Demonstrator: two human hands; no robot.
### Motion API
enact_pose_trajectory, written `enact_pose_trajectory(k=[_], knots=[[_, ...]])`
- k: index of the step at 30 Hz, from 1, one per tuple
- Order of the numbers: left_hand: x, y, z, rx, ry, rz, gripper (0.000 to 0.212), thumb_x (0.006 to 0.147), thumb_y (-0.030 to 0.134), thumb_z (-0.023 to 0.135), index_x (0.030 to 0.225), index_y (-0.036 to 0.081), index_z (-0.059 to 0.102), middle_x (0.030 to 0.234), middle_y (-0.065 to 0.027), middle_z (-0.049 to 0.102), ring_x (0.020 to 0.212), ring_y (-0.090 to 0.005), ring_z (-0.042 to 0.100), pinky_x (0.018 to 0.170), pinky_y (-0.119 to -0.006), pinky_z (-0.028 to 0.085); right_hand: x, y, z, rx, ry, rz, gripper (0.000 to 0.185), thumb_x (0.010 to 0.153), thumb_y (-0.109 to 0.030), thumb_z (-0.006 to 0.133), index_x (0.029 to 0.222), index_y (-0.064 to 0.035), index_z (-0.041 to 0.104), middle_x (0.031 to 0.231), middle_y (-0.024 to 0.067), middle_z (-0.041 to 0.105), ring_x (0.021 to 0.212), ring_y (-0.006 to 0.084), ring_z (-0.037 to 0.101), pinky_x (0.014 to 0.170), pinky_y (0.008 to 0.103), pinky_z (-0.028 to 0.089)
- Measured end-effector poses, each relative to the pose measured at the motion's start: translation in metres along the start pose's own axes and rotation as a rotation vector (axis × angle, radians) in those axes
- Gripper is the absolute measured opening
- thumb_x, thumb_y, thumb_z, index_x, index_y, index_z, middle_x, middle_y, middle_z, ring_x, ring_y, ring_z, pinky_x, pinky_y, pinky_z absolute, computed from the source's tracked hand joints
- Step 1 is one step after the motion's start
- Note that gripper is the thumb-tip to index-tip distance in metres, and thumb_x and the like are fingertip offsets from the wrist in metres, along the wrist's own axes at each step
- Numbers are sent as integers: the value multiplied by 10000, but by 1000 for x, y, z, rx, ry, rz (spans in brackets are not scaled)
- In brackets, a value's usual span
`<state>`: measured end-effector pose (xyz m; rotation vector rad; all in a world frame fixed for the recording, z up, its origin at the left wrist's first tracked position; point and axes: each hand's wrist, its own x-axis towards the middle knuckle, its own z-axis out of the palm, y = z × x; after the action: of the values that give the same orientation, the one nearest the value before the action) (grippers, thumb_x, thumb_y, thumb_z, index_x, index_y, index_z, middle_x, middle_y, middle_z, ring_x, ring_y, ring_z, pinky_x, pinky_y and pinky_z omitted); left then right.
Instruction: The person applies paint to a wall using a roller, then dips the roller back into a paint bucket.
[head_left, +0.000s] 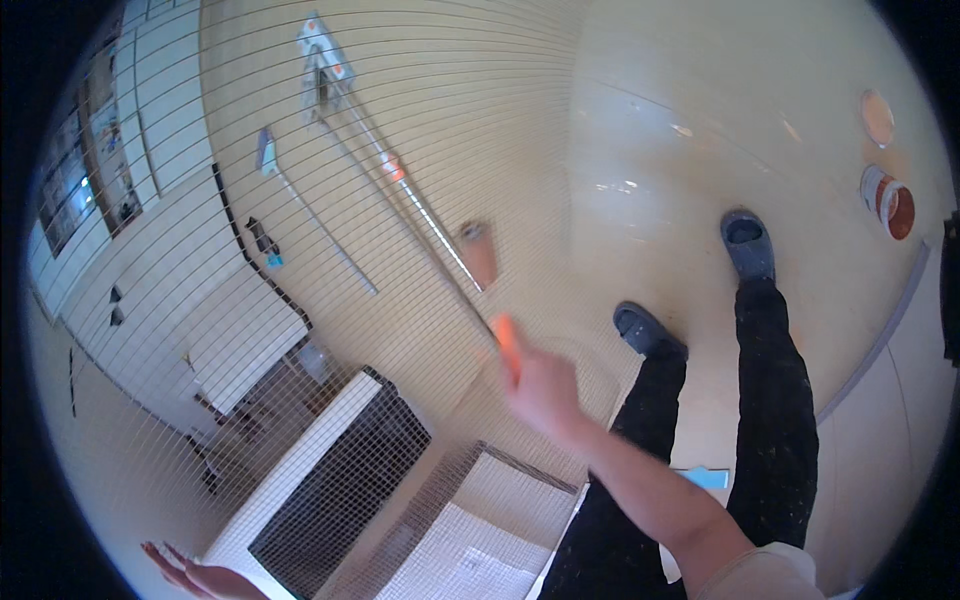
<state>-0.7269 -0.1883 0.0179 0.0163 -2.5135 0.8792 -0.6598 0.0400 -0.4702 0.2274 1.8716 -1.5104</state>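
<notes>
My right hand (544, 390) is closed around the orange grip (507, 349) of a long, thin grey pole (405, 217), slightly blurred by motion. The pole runs up and left to a blurred grey shape beneath a white-and-orange mop head (326, 49). Roughly parallel to it is a metal pole (431, 214) with an orange collar. Whether one of the poles is a reflection, I cannot tell. At the lower left edge my left hand (206, 576) is partly in view, fingers apart, in front of a white appliance (247, 517) with a dark panel.
A fine line grid (525, 90) covers the left half. A small squeegee-like tool (322, 217) lies beyond. An orange-lined bucket (896, 210) lies beside a round lid (877, 118). My feet in grey clogs (750, 244) stand on a shiny floor (675, 165). A white box-like unit (480, 540) is below.
</notes>
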Motion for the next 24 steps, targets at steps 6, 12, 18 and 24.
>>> enact_pose_trajectory(k=[6, 12, 18, 24], knots=[[6, 30, 31, -90, 41, -133, 491, 1012, 247, 447, 1468, 71, 499, 1500, -160, 449, 1407, -313, 434, 1161, -524, 387, 102, 32, -17, 158, 374, 74, 403, 960, -238, 561, 1327, -73, 588, 711, 212, 663, 662, 405, 666, 631, 505, 534], [11, 0, 18, -65, -14, 41, 624, 1012, 480, 487, 1499, 91, 459, 1469, -165, 473, 1367, -308, 474, 1112, -519, 441, -77, -181, -57, 580, 41, -237, 584, 951, -196, 594, 1508, -114, 437, 677, 151, 642, 539, 318, 643, 516, 461, 513], [9, -10, 21, -192, -51, -1, 652, 1005, 465, 491, 1511, 59, 428, 1461, -155, 436, 1366, -300, 459, 1124, -518, 421, -61, -200, -58, 439, 29, -155, 583, 953, -218, 604, 1495, -84, 440, 619, 145, 613, 538, 330, 634, 510, 461, 499], [18, 23, 29, -248, 10, 40, 693, 1012, 551, 476, 1498, 58, 443, 1441, -172, 486, 1324, -298, 482, 1101, -520, 451, 136, -58, -107, 229, 449, 193, 337, 1000, -302, 489, 1136, -57, 676, 938, 252, 696, 901, 453, 670, 788, 548, 520]])
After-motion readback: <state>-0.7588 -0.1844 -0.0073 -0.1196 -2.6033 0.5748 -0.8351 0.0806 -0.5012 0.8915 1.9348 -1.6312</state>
